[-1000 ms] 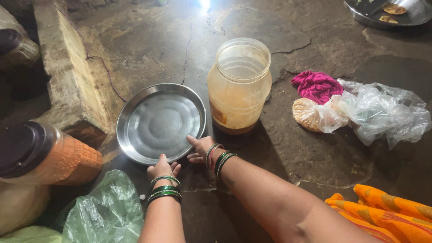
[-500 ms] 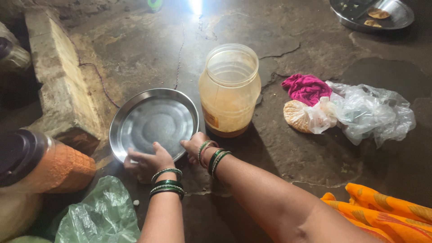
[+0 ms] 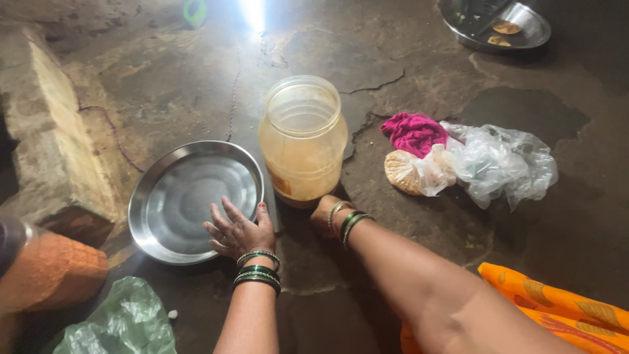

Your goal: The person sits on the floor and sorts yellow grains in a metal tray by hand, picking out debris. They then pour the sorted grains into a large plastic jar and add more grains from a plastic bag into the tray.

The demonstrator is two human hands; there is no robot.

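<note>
**Hands at a steel plate and a plastic jar on a stone floor**

At the far left a jar of orange grain lies on its side, and a green plastic bag sits just below it. The steel plate rests flat on the floor with nothing in it. Just to its right stands a clear plastic jar, lid off, holding only a thin yellowish film at the bottom. Further right lie a pink cloth, a round flatbread and a crumpled clear bag. A second steel plate at the top right holds two small pieces of food.

Half a second ago the left hand gripped the plate's near-left rim and the right hand touched its right rim. Now the right hand has moved to the foot of the jar.

The left hand lies over the plate's near rim, fingers spread wide, holding nothing. The right hand is curled against the jar's base; whether it grips anything cannot be told.
</note>
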